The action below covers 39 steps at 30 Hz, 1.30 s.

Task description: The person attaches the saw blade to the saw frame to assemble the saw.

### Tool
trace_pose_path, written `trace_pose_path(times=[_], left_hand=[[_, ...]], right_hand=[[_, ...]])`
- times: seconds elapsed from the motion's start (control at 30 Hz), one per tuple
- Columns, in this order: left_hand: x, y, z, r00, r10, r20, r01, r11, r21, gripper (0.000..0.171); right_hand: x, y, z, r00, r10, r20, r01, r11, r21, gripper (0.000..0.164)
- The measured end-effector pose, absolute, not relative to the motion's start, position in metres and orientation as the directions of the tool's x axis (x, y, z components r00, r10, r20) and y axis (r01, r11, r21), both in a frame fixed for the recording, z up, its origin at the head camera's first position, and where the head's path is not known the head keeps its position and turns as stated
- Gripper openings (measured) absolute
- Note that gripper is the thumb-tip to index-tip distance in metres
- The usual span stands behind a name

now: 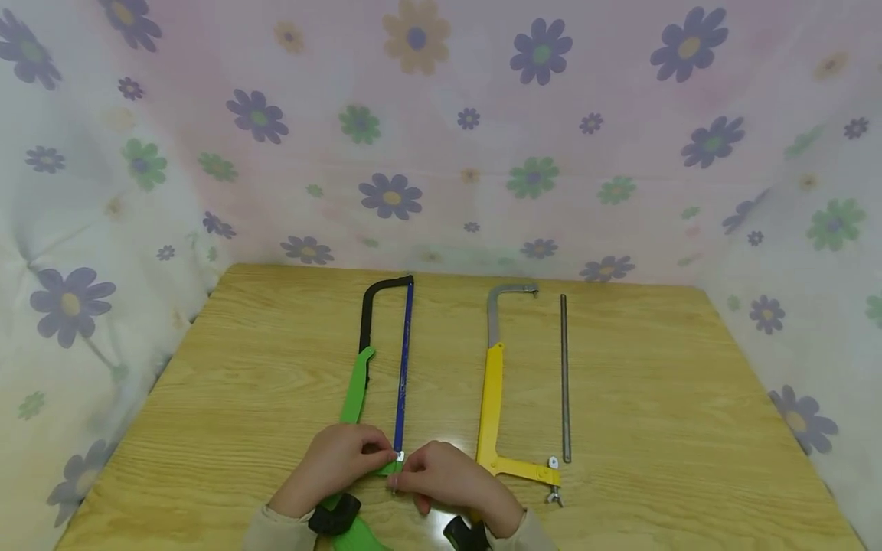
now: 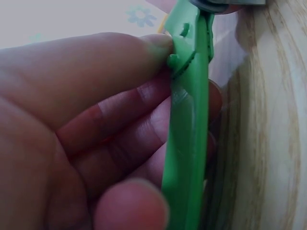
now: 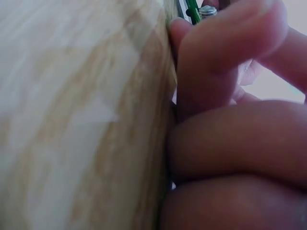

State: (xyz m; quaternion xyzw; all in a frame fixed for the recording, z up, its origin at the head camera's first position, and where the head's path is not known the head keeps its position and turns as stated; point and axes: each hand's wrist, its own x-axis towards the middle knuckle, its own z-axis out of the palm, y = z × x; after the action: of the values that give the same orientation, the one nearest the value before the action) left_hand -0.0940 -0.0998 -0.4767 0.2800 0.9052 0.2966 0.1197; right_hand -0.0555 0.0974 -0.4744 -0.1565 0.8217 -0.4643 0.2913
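A green hacksaw (image 1: 354, 390) with a black front arm lies on the table, its blue blade (image 1: 403, 367) running along the right side. My left hand (image 1: 338, 459) holds the green frame by its lower crosspiece, thumb and finger at the small metal blade holder (image 1: 400, 457). In the left wrist view, the fingers curl behind the green frame (image 2: 184, 129). At the crosspiece's outer end, my right hand (image 1: 448, 474) pinches the tension screw, mostly hidden by the fingers. Part of its metal screw (image 3: 207, 12) shows in the right wrist view.
Right of the hands lies a yellow hacksaw (image 1: 490, 398) with a grey front arm, no blade fitted and a wing nut (image 1: 554, 496) at its lower end. A loose grey blade (image 1: 566, 375) lies farther right. A flowered curtain (image 1: 468, 153) surrounds the wooden table (image 1: 654, 398).
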Motion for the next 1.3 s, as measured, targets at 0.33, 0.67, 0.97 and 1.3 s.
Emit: trace_pose_path(times=[0.33, 0.67, 0.97, 1.3], left_hand=[[-0.0945, -0.1001, -0.4751, -0.807, 0.589, -0.052, 0.440, 0.657, 0.612, 0.018], [-0.0950, -0.0980, -0.4748, -0.808, 0.586, -0.060, 0.437, 0.664, 0.607, 0.017], [-0.0959, -0.0985, -0.4740, -0.812, 0.582, -0.044, 0.439, 0.658, 0.611, 0.018], [-0.0952, -0.0994, -0.4758, -0.805, 0.592, -0.040, 0.450, 0.653, 0.609, 0.017]], right_hand=[[-0.0571, 0.0993, -0.4788, -0.781, -0.542, -0.310, 0.009, 0.487, -0.873, 0.034], [-0.0595, 0.1003, -0.4826, -0.834, -0.466, -0.296, -0.003, 0.540, -0.841, 0.027], [-0.0601, 0.0983, -0.4781, -0.828, -0.474, -0.299, 0.009, 0.523, -0.852, 0.036], [-0.0575, 0.0982, -0.4765, -0.808, -0.484, -0.337, 0.043, 0.523, -0.851, 0.045]])
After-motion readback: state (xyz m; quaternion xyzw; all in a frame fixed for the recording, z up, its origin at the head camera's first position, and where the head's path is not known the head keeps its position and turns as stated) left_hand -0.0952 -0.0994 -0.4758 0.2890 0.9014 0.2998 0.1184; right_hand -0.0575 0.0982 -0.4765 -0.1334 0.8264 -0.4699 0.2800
